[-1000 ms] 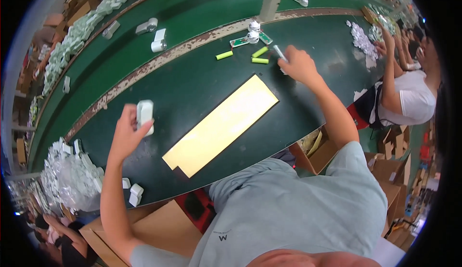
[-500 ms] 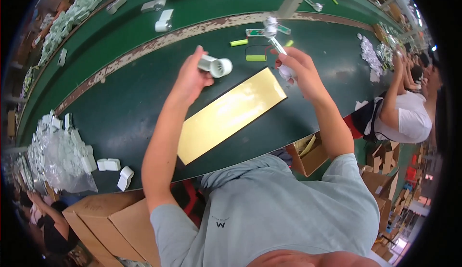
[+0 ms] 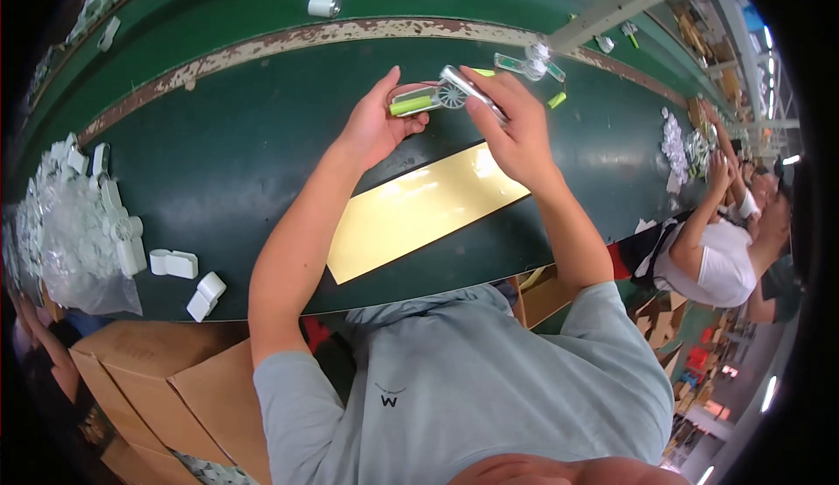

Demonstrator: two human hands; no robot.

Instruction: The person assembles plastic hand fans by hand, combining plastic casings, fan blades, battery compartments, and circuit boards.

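Note:
My left hand (image 3: 376, 128) holds a small fan's open white housing with the thumb raised and the fingers beneath it. Inside its handle lies a yellow-green cylindrical battery (image 3: 411, 106). The round end, with a spoked grille (image 3: 451, 95), points to the right. My right hand (image 3: 516, 127) grips a long silvery-white casing piece (image 3: 461, 79), tilted across the grille's upper right; whether the two parts are joined I cannot tell. Just beyond that hand lie green circuit boards with a white round part (image 3: 535, 64) and another yellow-green battery (image 3: 557, 100).
A shiny gold sheet (image 3: 419, 210) lies slantwise on the dark green table before me. White housings (image 3: 74, 223), partly under clear plastic, are heaped at left; two (image 3: 174, 263) lie apart. A metal post (image 3: 629, 4) rises beyond. Cardboard boxes (image 3: 210, 389) stand below; a person (image 3: 708, 262) works at right.
My hands have come together. The housing in my left hand has turned its open side up, and a battery now shows in it. The view has shifted slightly.

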